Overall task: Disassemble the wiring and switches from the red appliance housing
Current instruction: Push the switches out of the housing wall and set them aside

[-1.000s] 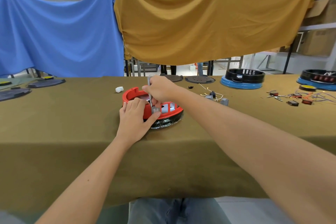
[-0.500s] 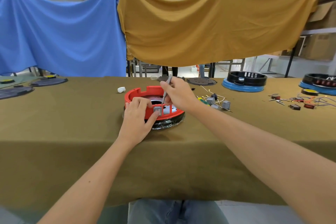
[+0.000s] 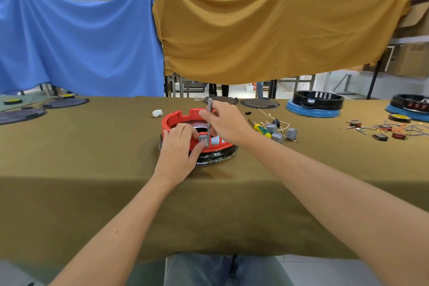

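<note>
A round red appliance housing [image 3: 178,116] on a black base sits on the olive table in front of me. My left hand [image 3: 180,146] grips its near rim, with the thumb against a grey switch [image 3: 203,140] set in the front wall. My right hand [image 3: 226,122] holds a thin grey tool [image 3: 209,109] almost upright, its tip pointing down inside the housing just behind that switch. Several grey switches [image 3: 277,137] with pale wires lie loose on the table to the right of the housing.
A yellow-green screwdriver [image 3: 261,128] lies right of the housing. A white lump [image 3: 157,113] sits at its left. Black-and-blue housings [image 3: 313,105] and red and black parts with wires [image 3: 380,131] lie at the right. Dark flat discs [image 3: 22,115] lie far left.
My right hand swung the grey tool out to a slant and has brought it back upright over the switch. My left hand stayed on the housing rim.
</note>
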Available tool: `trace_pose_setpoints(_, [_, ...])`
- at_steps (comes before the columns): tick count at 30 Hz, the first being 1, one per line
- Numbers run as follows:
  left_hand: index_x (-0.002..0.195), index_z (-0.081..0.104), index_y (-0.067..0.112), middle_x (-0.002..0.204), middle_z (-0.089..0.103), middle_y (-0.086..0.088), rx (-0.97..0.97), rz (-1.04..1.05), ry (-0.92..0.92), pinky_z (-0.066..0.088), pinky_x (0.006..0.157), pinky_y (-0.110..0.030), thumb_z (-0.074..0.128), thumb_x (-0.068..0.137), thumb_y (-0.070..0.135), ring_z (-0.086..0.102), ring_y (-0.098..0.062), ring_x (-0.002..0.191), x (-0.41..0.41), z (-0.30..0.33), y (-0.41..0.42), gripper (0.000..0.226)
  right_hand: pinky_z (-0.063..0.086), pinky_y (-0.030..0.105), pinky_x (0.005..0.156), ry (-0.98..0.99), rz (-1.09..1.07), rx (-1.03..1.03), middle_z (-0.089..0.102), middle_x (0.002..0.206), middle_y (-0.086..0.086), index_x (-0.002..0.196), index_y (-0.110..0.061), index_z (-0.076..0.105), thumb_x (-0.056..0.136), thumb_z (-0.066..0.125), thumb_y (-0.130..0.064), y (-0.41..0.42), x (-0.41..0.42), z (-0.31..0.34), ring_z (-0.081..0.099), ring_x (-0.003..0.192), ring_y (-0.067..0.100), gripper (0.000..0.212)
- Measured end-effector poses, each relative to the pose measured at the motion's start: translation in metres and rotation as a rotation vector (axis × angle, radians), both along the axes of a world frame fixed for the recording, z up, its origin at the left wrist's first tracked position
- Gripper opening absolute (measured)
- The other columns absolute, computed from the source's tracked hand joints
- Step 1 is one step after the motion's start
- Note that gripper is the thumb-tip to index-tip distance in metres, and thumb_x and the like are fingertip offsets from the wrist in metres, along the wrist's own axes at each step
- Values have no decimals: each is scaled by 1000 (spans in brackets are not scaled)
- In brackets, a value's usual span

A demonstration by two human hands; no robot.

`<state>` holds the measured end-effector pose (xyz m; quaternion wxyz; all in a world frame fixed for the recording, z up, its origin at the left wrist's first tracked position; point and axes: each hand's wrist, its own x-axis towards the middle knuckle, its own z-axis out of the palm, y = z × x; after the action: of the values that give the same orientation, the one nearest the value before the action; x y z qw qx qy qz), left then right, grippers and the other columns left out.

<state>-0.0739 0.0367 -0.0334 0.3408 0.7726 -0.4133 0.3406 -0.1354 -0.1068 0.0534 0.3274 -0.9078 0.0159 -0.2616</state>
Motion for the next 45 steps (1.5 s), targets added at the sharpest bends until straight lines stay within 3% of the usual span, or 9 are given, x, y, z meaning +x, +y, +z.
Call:
trace_pose_setpoints(5, [92,55,9,99,54,-3,21,27,-20,42,87,-48,65,93,22,50,-25,90,-1,0,0,17,56,53,82,89,7,29,72,83,18,99,1,57,103,53,-33,-1,3,9,71,77,35,34])
trace_pose_setpoints(11, [92,54,8,98,54,-5,41,52,-24,39,92,-47,65,92,21,51,-27,89,-3,1,0,17,59,52,84,225,-18,7,69,79,14,98,-1,58,104,50,-31,2,15,21,73,78,33,32])
trace_pose_setpoints(16, [94,54,8,99,54,-4,50,48,-9,38,97,-48,63,93,22,51,-26,90,-4,1,0,17,60,51,83,289,-42,-19,67,74,16,90,-2,59,104,51,-30,5,18,27,69,66,30,33])
trace_pose_setpoints(20, [95,54,9,100,54,-3,44,46,2,40,96,-50,62,93,24,52,-24,92,-4,2,1,16,57,51,84,186,-89,-67,69,90,14,93,-7,56,103,48,-37,8,16,17,71,84,34,33])
trace_pose_setpoints(25, [95,52,12,100,53,-1,52,52,11,39,97,-52,60,94,24,50,-22,91,-5,3,1,15,44,39,69,-5,-147,-76,56,73,-2,82,-14,51,103,47,-43,6,12,-7,57,73,22,36])
trace_pose_setpoints(31, [95,53,11,99,53,-2,66,72,28,38,100,-51,59,94,25,51,-24,91,-5,2,1,16,40,36,64,125,-145,-125,53,70,-1,79,-15,48,102,47,-44,6,18,5,51,65,20,37])
trace_pose_setpoints(37, [97,53,12,96,53,1,63,57,46,34,104,-48,58,95,26,51,-23,92,-5,2,2,15,51,41,71,182,-123,-94,56,70,3,79,-12,49,103,48,-41,4,18,12,59,66,24,38])
trace_pose_setpoints(42, [97,54,14,100,57,4,35,18,82,34,105,-52,50,97,20,53,-22,97,-8,4,3,7,57,53,82,14,-65,112,70,88,20,97,0,58,103,50,-35,4,3,5,69,82,37,37])
trace_pose_setpoints(45, [102,55,17,102,60,7,59,9,89,36,103,-55,51,97,11,54,-18,97,-4,8,6,9,59,38,69,-128,-7,202,69,74,9,92,-5,60,102,54,-34,-6,-14,1,69,66,22,31])
